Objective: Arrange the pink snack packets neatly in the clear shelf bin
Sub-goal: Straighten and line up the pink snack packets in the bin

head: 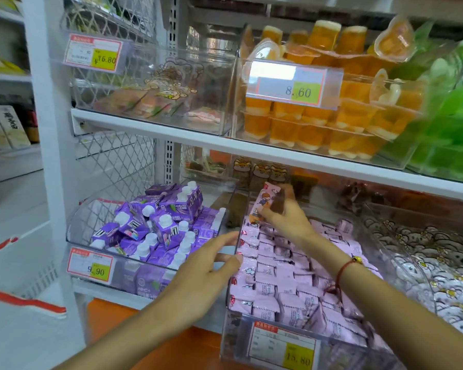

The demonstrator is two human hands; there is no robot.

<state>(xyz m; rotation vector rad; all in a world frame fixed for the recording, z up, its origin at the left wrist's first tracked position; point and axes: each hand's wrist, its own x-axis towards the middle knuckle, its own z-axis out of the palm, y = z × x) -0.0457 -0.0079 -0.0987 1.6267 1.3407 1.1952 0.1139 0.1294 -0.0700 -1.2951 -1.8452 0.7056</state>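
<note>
One pink packet (267,201) stands upright, long axis vertical, in right hand (286,220).

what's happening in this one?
A person is tidying a clear bin of pink snack packets on the lower shelf. The right hand pinches one pink packet, lifted upright above the back of the bin. The left hand rests with straight fingers on the bin's left wall. Most packets already lie in rough rows. A bin of purple cartons stands to the left, and orange jelly cups on the shelf above.
</note>
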